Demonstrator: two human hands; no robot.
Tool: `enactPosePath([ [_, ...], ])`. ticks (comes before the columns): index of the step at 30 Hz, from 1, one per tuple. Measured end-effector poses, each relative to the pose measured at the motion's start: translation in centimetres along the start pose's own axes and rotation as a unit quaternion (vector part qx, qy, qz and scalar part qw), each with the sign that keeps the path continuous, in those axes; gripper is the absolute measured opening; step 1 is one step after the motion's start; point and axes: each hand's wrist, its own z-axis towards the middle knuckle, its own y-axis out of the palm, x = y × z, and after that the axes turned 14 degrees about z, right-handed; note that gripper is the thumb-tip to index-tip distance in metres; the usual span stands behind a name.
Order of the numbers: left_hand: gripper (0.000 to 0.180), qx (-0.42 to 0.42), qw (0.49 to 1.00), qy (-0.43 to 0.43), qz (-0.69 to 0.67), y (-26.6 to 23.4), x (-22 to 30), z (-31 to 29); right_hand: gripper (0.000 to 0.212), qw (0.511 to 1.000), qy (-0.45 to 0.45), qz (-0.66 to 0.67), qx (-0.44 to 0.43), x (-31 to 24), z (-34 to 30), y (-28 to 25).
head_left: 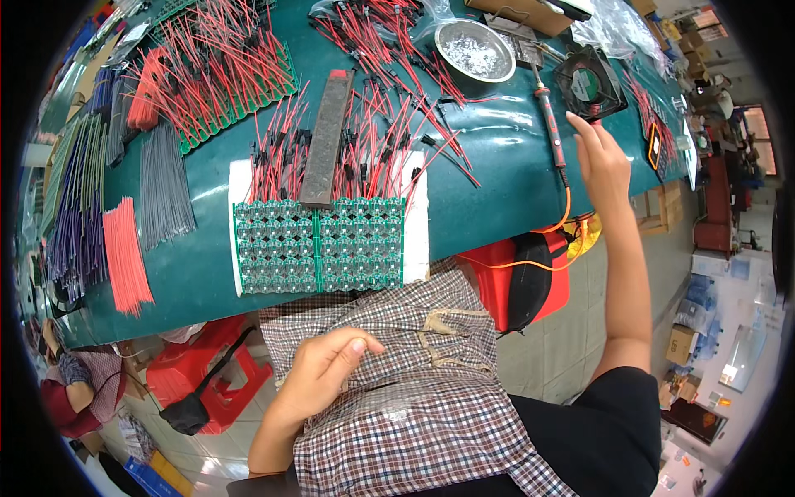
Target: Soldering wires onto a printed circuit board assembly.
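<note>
My right hand (603, 161) reaches over the right side of the table, its fingers stretched out and open. It is nearest to a small black fan (589, 84), with its fingertips just below the fan's frame. To its left lies a soldering iron (550, 124) with an orange cord. My left hand (325, 373) is above my checked apron (406, 414), fingers curled and thumb against them; nothing shows in it. In front of me, a panel of green circuit boards (319, 248) rests on a white board (420, 224). A dark flat bar (328, 141) lies across its red and black wires.
A metal bowl (474, 51) of silvery bits stands at the back. Wired green panels (224, 74), red wires (126, 257) and grey wires (166, 186) lie to the left. Red stools (207, 373) stand under the table edge. Another person's arm (76, 389) shows at far left.
</note>
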Motion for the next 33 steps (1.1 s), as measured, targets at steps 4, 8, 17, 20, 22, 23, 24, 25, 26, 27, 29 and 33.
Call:
enactPosePath([
  [4, 0.023, 0.018, 0.999, 0.008, -0.033, 0.8, 0.0, 0.6, 0.062, 0.970, -0.159, -0.161, -0.093, 3.9, 1.7, -0.1],
  [8, 0.020, 0.029, 0.999, 0.008, -0.019, 1.5, 0.2, 0.7, 0.061, 0.949, -0.213, -0.192, -0.131, 5.5, 2.9, 1.4],
  [17, 0.007, 0.158, 0.984, 0.043, 0.075, 1.2, 0.7, 0.0, 0.025, 0.979, -0.162, 0.097, 0.075, 2.0, 2.6, 1.3],
  [20, 0.006, 0.220, 0.964, 0.073, 0.132, 0.9, 1.0, 0.4, 0.022, 0.955, -0.134, 0.204, 0.169, -3.9, 0.9, 0.2],
  [22, 0.006, 0.289, 0.933, 0.115, 0.183, 1.1, 1.1, 0.8, 0.013, 0.734, 0.053, 0.597, 0.319, -7.2, -0.3, 0.6],
  [23, 0.006, 0.290, 0.933, 0.109, 0.183, 1.1, 1.2, 1.1, 0.013, 0.733, 0.056, 0.600, 0.317, -8.5, -0.8, 0.7],
  [24, 0.007, 0.314, 0.908, 0.145, 0.237, 0.9, 1.3, 1.4, 0.008, 0.677, 0.088, 0.670, 0.292, -9.7, -1.4, 0.7],
  [25, 0.009, 0.337, 0.878, 0.179, 0.290, 0.8, 1.4, 1.5, 0.007, 0.613, 0.120, 0.735, 0.264, -10.5, -1.9, 0.8],
  [26, 0.012, 0.348, 0.872, 0.165, 0.302, 1.0, 1.2, 1.5, 0.012, 0.596, 0.126, 0.752, 0.252, -10.9, -2.6, 1.1],
  [27, 0.012, 0.346, 0.874, 0.155, 0.304, 1.3, 1.2, 1.3, 0.012, 0.591, 0.134, 0.756, 0.248, -11.7, -3.2, 1.2],
  [29, 0.013, 0.378, 0.843, 0.157, 0.350, 1.6, 1.1, 1.5, 0.015, 0.632, 0.130, 0.730, 0.226, -13.6, -4.6, 1.2],
  [33, 0.014, 0.413, 0.831, 0.146, 0.343, 3.1, 0.1, 1.9, 0.036, 0.805, 0.024, 0.581, 0.118, -18.6, -8.7, 0.7],
])
